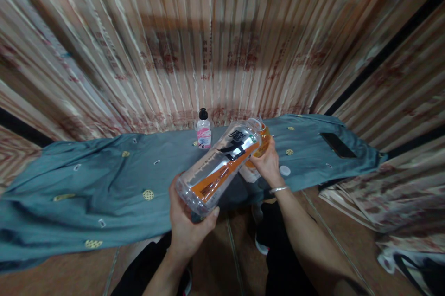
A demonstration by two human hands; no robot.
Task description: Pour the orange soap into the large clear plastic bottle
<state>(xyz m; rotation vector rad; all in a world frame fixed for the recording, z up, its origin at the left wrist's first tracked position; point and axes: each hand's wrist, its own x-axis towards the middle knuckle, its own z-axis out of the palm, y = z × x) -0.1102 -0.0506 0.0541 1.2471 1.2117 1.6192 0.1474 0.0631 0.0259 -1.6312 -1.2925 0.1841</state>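
My left hand [186,226] is wrapped round the base of a large clear plastic bottle [222,166] with an orange and black label. This bottle is tilted, its neck end up and to the right. My right hand [270,162] grips a clear container [265,140] of amber liquid, partly hidden behind the bottle's neck. The two mouths are close together, but I cannot tell if they touch. Beside them stands a small upright bottle [203,133] with a black cap and pink label. A white round cap [285,170] lies just right of my right hand.
A green-blue patterned cloth [114,170] covers the low bench or table. Towards its right end lies a dark phone [337,145]. Pleated patterned curtains [208,45] hang behind and at both sides. At the lower right is a bag [410,263] on the tiled floor.
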